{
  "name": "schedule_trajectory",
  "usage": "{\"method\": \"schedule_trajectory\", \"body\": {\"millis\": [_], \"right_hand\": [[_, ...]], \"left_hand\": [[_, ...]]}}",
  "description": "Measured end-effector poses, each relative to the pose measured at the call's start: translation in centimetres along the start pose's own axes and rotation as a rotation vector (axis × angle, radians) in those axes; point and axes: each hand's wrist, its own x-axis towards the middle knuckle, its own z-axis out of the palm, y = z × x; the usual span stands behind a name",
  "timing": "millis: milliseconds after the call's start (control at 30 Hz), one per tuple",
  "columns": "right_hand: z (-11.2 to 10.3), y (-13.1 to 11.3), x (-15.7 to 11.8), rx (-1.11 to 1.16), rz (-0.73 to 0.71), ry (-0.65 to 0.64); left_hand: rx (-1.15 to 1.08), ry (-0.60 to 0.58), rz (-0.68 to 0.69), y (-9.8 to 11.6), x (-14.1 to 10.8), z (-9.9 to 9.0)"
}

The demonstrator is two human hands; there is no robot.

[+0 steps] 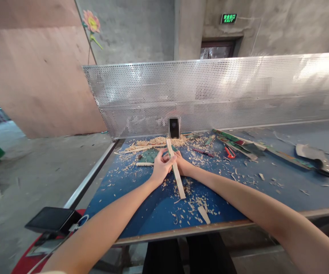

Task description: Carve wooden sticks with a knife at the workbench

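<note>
One wooden strip, in left fingers, beside right hand; ends protruding.

Your left hand and right hand meet around a pale wood strip, your grip closed on its upper part, so the strip slants down toward you below the grip. Beneath it, the blue tabletop carries scattered wood shavings, heaped beyond your grip along the perforated metal panel. A black phone-like object stands just beyond your hands. Left of your grip lies a green piece; to the right you have a red tool and long green-edged strips. A short wood piece lies nearer you, by the tabletop's front edge.
</note>
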Motion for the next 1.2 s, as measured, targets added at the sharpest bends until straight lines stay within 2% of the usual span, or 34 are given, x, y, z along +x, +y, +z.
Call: {"method": "schedule_trajectory", "body": {"millis": [233, 700, 1200], "right_hand": [[-0.5, -0.4, 0.1, 0.031, 0.028, -0.027], [0.1, 0.1, 0.1, -0.085, 0.016, -0.035], [0.5, 0.5, 0.2, -0.081, 0.012, -0.035]], "left_hand": [[-0.01, 0.02, -0.015, 0.0, 0.0, 0.0], [0.006, 0.009, -0.017, -0.2, 0.0, -0.1], [0.014, -0.007, -0.008, -0.6, 0.1, -0.3]]}}
